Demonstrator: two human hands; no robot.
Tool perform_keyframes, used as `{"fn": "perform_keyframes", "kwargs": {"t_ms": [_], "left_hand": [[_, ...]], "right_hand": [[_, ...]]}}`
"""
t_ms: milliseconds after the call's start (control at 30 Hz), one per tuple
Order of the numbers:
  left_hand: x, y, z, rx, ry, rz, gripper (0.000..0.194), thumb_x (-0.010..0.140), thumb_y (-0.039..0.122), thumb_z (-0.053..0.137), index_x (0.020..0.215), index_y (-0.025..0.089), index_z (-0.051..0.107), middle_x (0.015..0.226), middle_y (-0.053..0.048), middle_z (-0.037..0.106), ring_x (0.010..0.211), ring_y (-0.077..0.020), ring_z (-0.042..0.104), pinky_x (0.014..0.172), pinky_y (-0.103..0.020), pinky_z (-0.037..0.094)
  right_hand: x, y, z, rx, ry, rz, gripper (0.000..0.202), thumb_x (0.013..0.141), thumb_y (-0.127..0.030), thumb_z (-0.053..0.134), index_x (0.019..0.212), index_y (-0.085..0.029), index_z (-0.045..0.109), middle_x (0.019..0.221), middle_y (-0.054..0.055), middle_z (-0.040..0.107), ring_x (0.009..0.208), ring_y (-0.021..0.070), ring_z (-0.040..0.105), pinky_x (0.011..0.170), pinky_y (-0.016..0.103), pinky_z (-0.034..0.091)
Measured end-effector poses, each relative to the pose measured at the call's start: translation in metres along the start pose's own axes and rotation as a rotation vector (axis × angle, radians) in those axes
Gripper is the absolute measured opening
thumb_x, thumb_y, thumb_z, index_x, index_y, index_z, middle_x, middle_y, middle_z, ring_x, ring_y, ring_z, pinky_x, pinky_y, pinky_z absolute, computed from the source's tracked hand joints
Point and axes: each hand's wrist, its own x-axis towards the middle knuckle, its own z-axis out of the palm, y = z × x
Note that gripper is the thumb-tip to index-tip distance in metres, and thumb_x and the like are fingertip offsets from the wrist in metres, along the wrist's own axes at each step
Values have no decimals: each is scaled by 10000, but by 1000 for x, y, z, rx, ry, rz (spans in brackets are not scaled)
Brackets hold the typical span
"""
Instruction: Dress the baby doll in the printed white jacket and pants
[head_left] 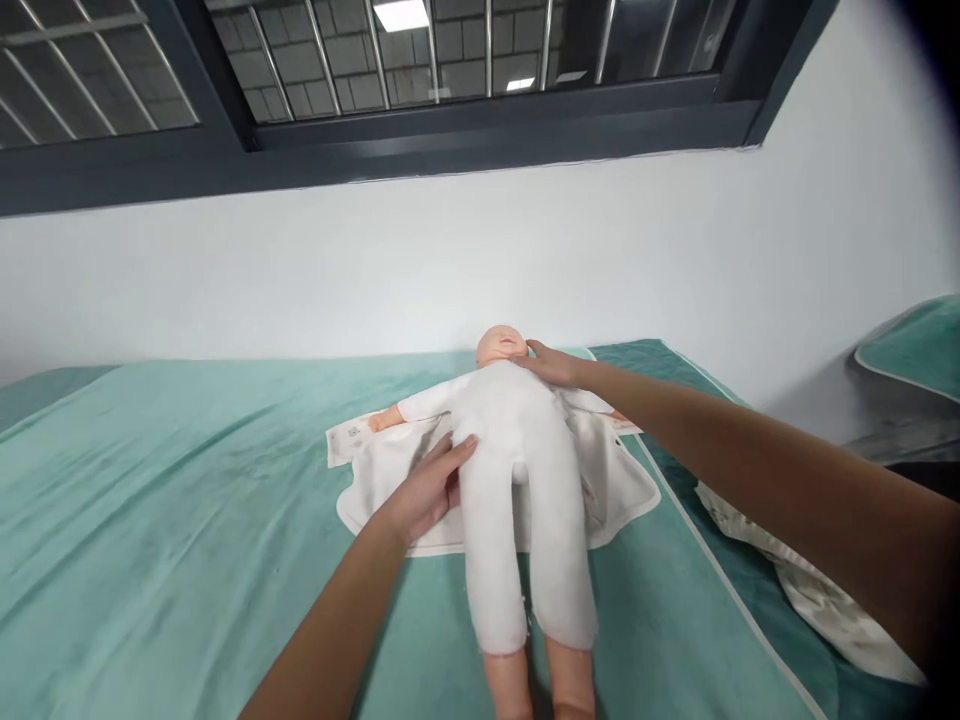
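A baby doll (pixel 495 420) with a white cloth body lies on its back, its head toward the wall and its bare lower legs toward me. Beneath it a white baby garment (pixel 622 490) is spread out, a sleeve reaching out under each doll arm. My left hand (pixel 431 490) grips the doll's hip on the left, thumb on top and the other fingers partly hidden beside and under it. Up at the neck and shoulder on the right, my right hand (pixel 551 365) holds the doll, its thumb beside the head; some fingertips are hard to make out.
A green sheet (pixel 187 520) covers the surface, wrinkled on the left. Pale patterned cloth (pixel 817 590) lies at the right on darker green fabric. Another green-covered edge (pixel 915 345) juts in at far right. Behind stands a white wall (pixel 360 270) below a barred window (pixel 450 120).
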Motion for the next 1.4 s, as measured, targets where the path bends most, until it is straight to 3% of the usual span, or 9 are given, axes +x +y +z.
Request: {"fn": "perform_keyframes", "kwargs": {"t_ms": [233,367,567,667,767,867,1033,1200,1400], "left_hand": [[-5,-4,-11,226,77,43,550,874,610,550,1269,231,608,989,-77,702,879,-206,650,722,-307,540],[-2,-10,-17,456,270,191,537,894,622,484,1266,252,600,949,-56,679,801,-210,627,627,-303,510],[9,-18,-32,1059,478,573,259,934,266,462,1083,193,661,1066,-102,667,1026,-265,585,950,-429,454],[11,-22,-35,1354,494,621,258,894,148,448,1009,167,679,1058,-131,656,1067,-293,542,958,-442,441],[9,-25,-34,1525,568,584,260,900,136,447,1007,171,682,1073,-120,656,1090,-294,522,946,-433,444],[9,-23,-40,1621,775,505,246,907,185,488,1084,176,657,1124,-113,648,1122,-311,509,937,-455,434],[20,-11,-66,1553,898,358,291,896,325,556,1140,183,625,1119,-131,628,1062,-310,541,784,-390,455],[28,-3,-89,1018,896,401,205,866,361,562,807,197,669,879,-80,685,867,-236,604,707,-313,411],[24,-1,-100,795,921,420,193,825,320,546,800,178,674,797,-24,713,737,-181,609,646,-275,400]], "right_hand": [[-5,-26,-16,-423,274,-74,817,880,-768,320,1419,-161,412,1147,180,678,1070,372,624,938,503,435],[-9,-73,11,-502,444,-248,479,1004,-491,299,1283,-170,521,1283,157,584,1117,306,583,940,433,446],[0,-137,102,-792,44,-466,406,930,-445,503,1213,-163,580,1321,167,559,1201,341,507,963,497,426],[10,-146,134,-815,-56,-457,417,831,-464,668,1129,-175,628,1282,164,609,1237,356,490,1022,529,365],[16,-142,142,-807,-74,-410,415,842,-465,660,1126,-165,616,1231,171,644,1181,350,551,980,514,390],[14,-133,132,-766,-51,-383,448,873,-544,589,1146,-188,582,1143,133,686,1041,309,635,865,432,449],[0,-123,115,-697,46,-389,551,915,-683,396,1171,-211,524,1118,112,684,958,273,649,753,354,444],[-9,-121,119,-707,82,-482,602,920,-717,317,1103,-201,566,1054,119,695,954,273,642,790,366,433],[-11,-119,119,-756,47,-508,666,922,-735,232,1022,-204,621,1036,120,705,940,282,648,803,394,431]]}}
